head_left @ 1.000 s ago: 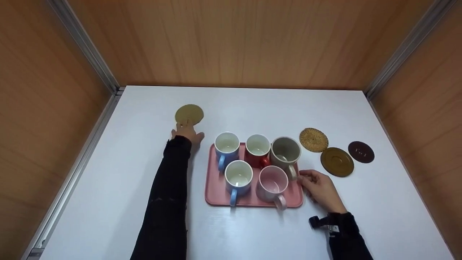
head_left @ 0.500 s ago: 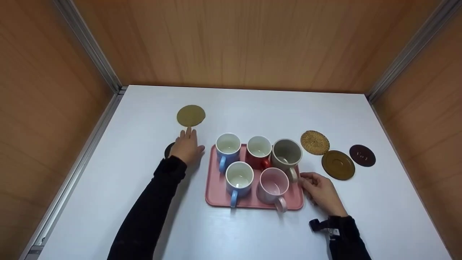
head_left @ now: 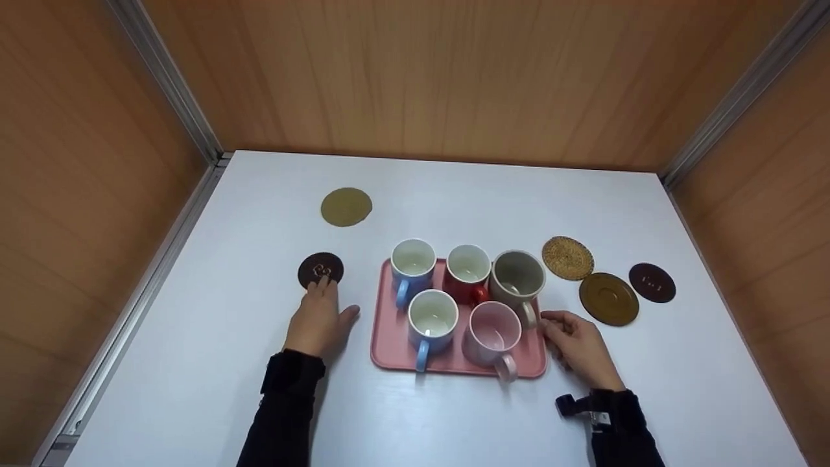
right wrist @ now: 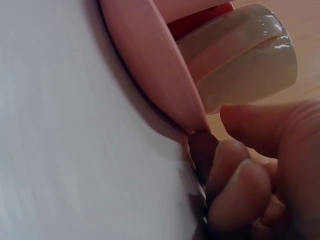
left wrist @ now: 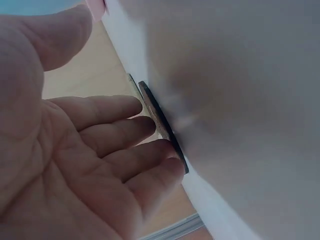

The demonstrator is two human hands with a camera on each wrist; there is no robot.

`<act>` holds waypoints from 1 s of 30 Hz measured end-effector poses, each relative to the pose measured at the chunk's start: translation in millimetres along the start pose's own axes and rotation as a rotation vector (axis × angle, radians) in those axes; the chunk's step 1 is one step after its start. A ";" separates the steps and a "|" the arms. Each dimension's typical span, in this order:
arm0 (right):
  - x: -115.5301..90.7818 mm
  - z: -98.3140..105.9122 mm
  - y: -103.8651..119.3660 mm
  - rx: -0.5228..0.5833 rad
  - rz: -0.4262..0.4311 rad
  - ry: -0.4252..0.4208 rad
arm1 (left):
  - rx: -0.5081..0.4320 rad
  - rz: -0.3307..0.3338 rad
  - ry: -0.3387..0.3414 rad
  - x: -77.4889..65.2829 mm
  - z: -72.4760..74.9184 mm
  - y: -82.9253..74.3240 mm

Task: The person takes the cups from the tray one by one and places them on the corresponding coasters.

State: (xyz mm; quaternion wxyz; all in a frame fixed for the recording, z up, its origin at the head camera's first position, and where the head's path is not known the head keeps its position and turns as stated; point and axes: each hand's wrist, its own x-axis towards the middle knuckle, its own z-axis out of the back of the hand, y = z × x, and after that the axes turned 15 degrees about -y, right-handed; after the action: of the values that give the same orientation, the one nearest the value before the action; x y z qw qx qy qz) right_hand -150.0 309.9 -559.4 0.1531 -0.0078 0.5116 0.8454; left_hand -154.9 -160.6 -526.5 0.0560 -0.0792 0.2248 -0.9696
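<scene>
My left hand (head_left: 316, 319) reaches over the left side of the table, palm down, fingers stretched out and thumb spread. Its fingertips touch the near edge of a dark round coaster (head_left: 320, 267) with a light design; in the left wrist view the coaster (left wrist: 162, 125) stands edge-on at the fingertips. At the right edge of a pink tray (head_left: 393, 350), my right hand (head_left: 579, 344) pinches the rim between thumb and curled fingers. On the tray are two blue mugs (head_left: 431, 324), a red mug (head_left: 463, 275), a grey-beige mug (head_left: 517, 279) and a pink mug (head_left: 489, 337).
An olive-gold round coaster (head_left: 346, 207) lies at the back left. Right of the tray lie a woven gold coaster (head_left: 567, 258), a brown coaster (head_left: 609, 299) and a dark coaster (head_left: 652, 283). Wood panels (head_left: 441, 78) enclose the white table (head_left: 194, 292).
My left hand has drawn back from the olive-gold coaster toward me, and now its fingertips are at the dark coaster, which has come into view. The right hand stays at the tray.
</scene>
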 end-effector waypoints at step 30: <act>-0.5 -0.5 1.4 -0.018 0.026 -0.009 | -0.034 0.013 0.014 3.2 -7.2 0.9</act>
State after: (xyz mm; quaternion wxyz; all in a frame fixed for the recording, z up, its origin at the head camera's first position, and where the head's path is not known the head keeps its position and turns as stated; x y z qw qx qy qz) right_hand -150.0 308.8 -558.3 0.1442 0.0011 0.5033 0.8520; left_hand -159.3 -158.8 -532.9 0.0593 -0.0718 0.2421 -0.9658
